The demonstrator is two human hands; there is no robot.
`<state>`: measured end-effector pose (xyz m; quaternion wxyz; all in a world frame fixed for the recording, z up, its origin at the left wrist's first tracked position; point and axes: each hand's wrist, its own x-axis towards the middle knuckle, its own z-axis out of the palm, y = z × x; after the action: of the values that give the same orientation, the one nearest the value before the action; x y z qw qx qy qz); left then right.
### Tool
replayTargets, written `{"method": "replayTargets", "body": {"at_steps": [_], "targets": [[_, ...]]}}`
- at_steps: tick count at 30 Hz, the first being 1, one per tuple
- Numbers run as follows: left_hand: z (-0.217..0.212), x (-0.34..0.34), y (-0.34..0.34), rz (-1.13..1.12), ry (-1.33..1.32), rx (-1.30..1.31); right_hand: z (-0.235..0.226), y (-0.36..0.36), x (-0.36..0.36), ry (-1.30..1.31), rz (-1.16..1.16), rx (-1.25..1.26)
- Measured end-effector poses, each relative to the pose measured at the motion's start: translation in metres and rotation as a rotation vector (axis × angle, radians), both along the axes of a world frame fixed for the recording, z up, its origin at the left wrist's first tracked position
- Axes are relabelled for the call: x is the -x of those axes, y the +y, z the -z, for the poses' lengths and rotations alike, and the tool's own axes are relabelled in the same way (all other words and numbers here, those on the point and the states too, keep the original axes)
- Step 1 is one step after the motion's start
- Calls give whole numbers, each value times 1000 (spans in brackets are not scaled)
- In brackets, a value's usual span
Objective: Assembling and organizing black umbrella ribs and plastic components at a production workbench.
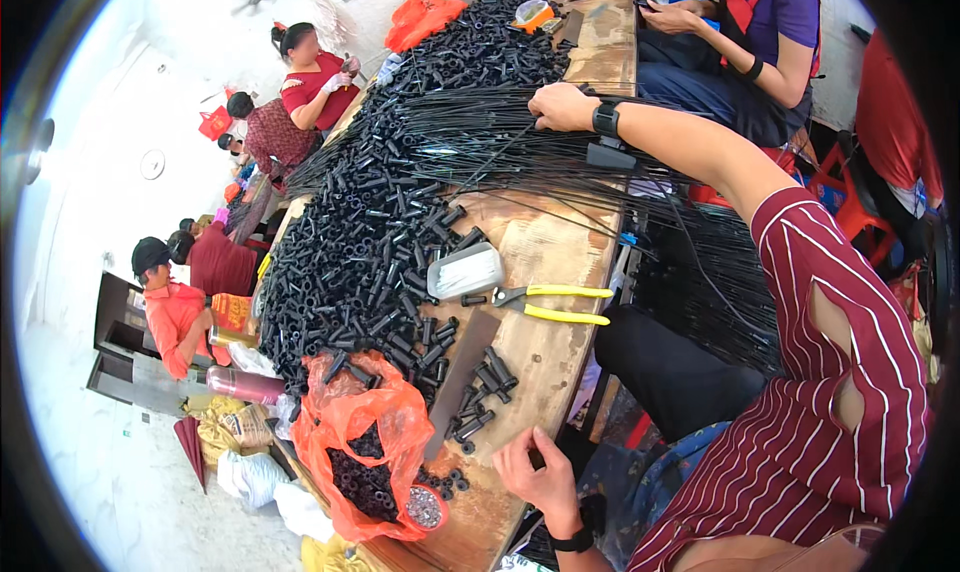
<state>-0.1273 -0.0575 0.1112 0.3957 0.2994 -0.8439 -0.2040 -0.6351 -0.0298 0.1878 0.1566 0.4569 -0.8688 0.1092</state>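
The table (560, 262) runs from 12 to 6 o'clock, its left half heaped with black tubes (370, 242). Black wires (470, 137) fan across it at 12. Draw one strand cleanly, I'd say, without dragging the rest. Pliers (555, 304) lie centre. Your right hand (562, 106) rests closed on the wires; your left hand (530, 472), at 6, pinches a small black tube.

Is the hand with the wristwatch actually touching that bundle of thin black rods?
Touching. The head view shows the right hand resting on the bundle of thin black rods, fingers pressed on them with no gap.
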Motion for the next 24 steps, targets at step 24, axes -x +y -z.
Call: {"method": "replayTargets", "body": {"at_steps": [24], "targets": [[2, 6, 0, -29, -12, 34, 33, -22, 29, -144, 580, 204]]}}
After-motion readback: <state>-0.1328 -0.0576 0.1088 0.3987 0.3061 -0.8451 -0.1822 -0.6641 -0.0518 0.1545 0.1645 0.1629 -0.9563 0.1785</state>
